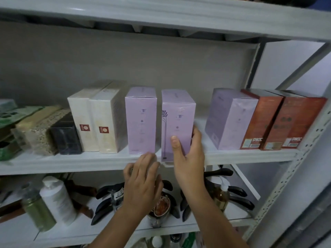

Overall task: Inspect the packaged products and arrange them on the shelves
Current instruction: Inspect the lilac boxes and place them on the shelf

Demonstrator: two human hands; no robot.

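A lilac box (176, 122) stands upright at the front edge of the middle shelf (71, 163), slightly overhanging it. My right hand (188, 156) grips its lower right part, thumb on the front face and fingers round the right side. A second lilac box (140, 120) stands just left of it, a narrow gap between them. My left hand (143, 183) hovers in front of the shelf edge below that box, fingers loosely curled and holding nothing. A third, paler lilac box (229, 120) stands further right.
Two white boxes (96, 122), a black box (65, 138) and wrapped packs fill the shelf's left. Two red-brown boxes (279, 122) stand at the right beside the metal upright (293, 172). The lower shelf holds bottles (57, 199), a jar and black clips. Free shelf space lies between the held box and the paler one.
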